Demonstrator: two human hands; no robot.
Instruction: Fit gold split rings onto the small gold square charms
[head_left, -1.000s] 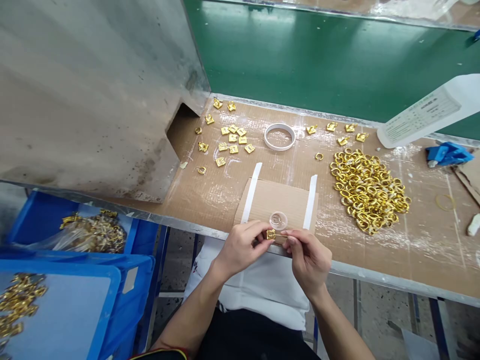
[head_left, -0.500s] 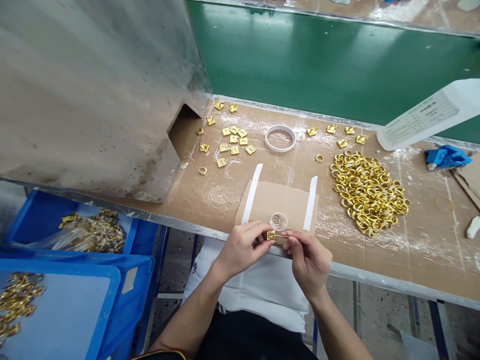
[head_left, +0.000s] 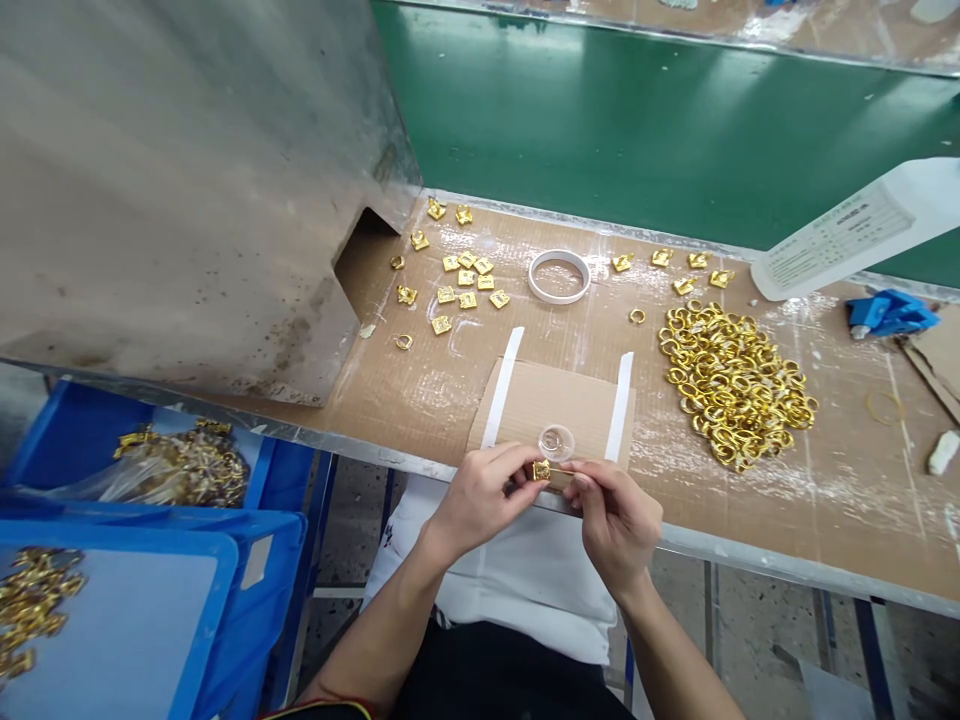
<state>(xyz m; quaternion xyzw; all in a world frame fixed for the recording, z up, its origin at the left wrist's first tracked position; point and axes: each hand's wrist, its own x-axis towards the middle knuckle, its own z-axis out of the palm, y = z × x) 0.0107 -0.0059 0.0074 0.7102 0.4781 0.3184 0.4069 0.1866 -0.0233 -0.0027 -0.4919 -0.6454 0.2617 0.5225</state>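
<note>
Between thumb and forefinger, my left hand (head_left: pixel 491 492) pinches a small square gold piece (head_left: pixel 541 470) at the table's front edge. My right hand (head_left: pixel 616 515) grips a thin stick (head_left: pixel 562 472), whose tip meets or nearly meets the gold piece. Just beyond the fingertips, a small clear round dish (head_left: pixel 556 442) rests on a cardboard sheet (head_left: pixel 562 390) that has a white tape strip on each side. A large pile of gold rings (head_left: pixel 731 385) lies to the right. Several square gold pieces (head_left: pixel 467 299) are spread at the back left.
A white tape roll (head_left: pixel 559 277) lies behind the cardboard. At the back right are a tilted white bottle (head_left: pixel 855 230) and a blue object (head_left: pixel 892 314). A metal panel (head_left: pixel 187 200) stands at left, above blue crates (head_left: pixel 225 560) holding gold parts.
The camera view has shifted very slightly. Both hands keep their grips, with no other clear movement.
</note>
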